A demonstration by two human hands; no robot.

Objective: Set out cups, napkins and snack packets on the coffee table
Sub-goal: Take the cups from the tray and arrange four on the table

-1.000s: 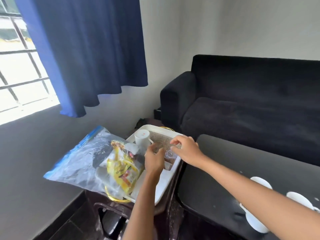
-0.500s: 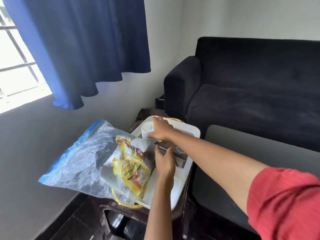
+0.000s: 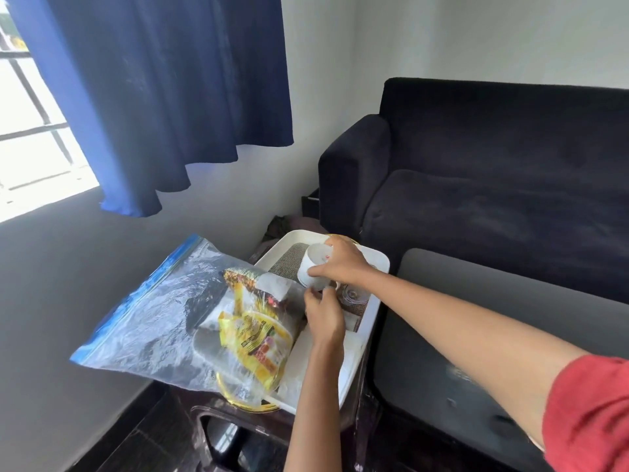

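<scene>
Low in the frame, the left hand (image 3: 323,318) hovers over the tray (image 3: 354,362), fingers curled; whether they hold anything I cannot tell. Just beyond, the right hand (image 3: 342,262) grips a white cup (image 3: 311,264), tilted. Swung carelessly toward the desk (image 3: 476,318), it could clip the tray's rim or the bag (image 3: 143,318).

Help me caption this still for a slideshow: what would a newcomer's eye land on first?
Probably the right hand gripping a white cup, tilted above the white tray at centre, with the left hand just below it. Next, the clear zip bag of yellow snack packets lying over the tray's left side, then the blue curtain at upper left and the dark sofa at right.
</scene>
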